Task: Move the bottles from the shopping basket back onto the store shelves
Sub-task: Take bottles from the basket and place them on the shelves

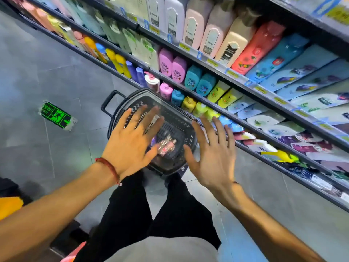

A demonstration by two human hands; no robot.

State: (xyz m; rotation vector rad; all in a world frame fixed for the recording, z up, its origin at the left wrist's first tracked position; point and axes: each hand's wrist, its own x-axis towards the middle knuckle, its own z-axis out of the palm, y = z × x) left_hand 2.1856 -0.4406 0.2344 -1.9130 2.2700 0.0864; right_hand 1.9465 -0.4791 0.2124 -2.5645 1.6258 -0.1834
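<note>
While both hands hover spread and empty above the basket, these are the points that matter.

Left hand [130, 140]: fingers [140, 118] splayed wide, holding nothing, over the basket's 9 o'clock half.

Right hand [211, 154]: fingers [219, 129] also open and empty, over the rim at 3 o'clock, just before the lower shelves.

Basket [175, 118]: dark plastic, on the floor [56, 76] between the person's feet and the shelves [217, 63].

Bottles [167, 146]: a small cluster lying flat on the basket floor between the two hands; clear with pink contents and pale caps, somewhat blurred. A purple item shows under the left palm; its kind I cannot tell.

Risk, grip: the bottles look small and smooth and lie close together, so a hurried pinch could lift one and drag or drop its neighbour.

Risk, reach: the left palm hides part of the basket, so something may be missed.

Risk, shelving: rows toward 1 o'clock stand packed tight; pushing a bottle in could topple those beside it.
</note>
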